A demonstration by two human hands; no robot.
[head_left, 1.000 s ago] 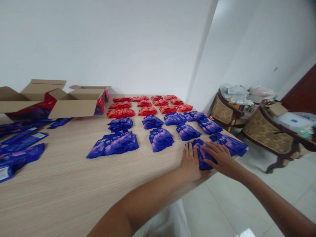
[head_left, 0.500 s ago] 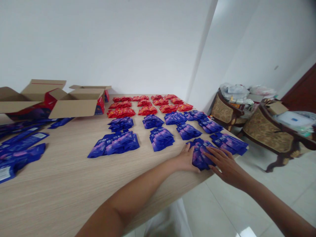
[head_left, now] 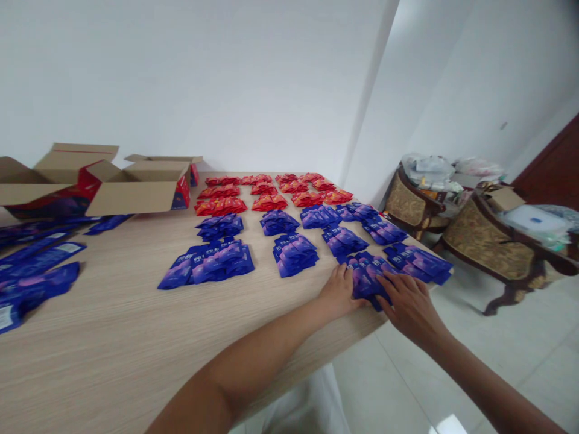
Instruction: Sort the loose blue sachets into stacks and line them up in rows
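Note:
At the table's front right edge lies a pile of overlapping blue sachets (head_left: pixel 367 272) with pink and purple print. My left hand (head_left: pixel 339 293) grips its left side, thumb at the near edge and fingers at the far one. From the right, my right hand (head_left: pixel 409 299) holds the same pile, its bent fingers over the top sachets and the thumb at the near side. Part of the pile is hidden under these fingers. Just beyond my right hand sits another fanned blue pile (head_left: pixel 418 262), close to the table corner.
Several blue piles (head_left: pixel 296 254) and, farther back, red sachet piles (head_left: pixel 266 202) stand in rows. At the left are open cardboard boxes (head_left: pixel 131 199) and loose blue sachets (head_left: pixel 43 283). Upholstered chairs (head_left: pixel 491 241) bearing bags stand right of the table (head_left: pixel 181 349).
My right hand has shifted slightly left and closed in on the sachets. The pile's top sachets have moved, so a lower one sticks out at the near edge. My left hand stays at its side.

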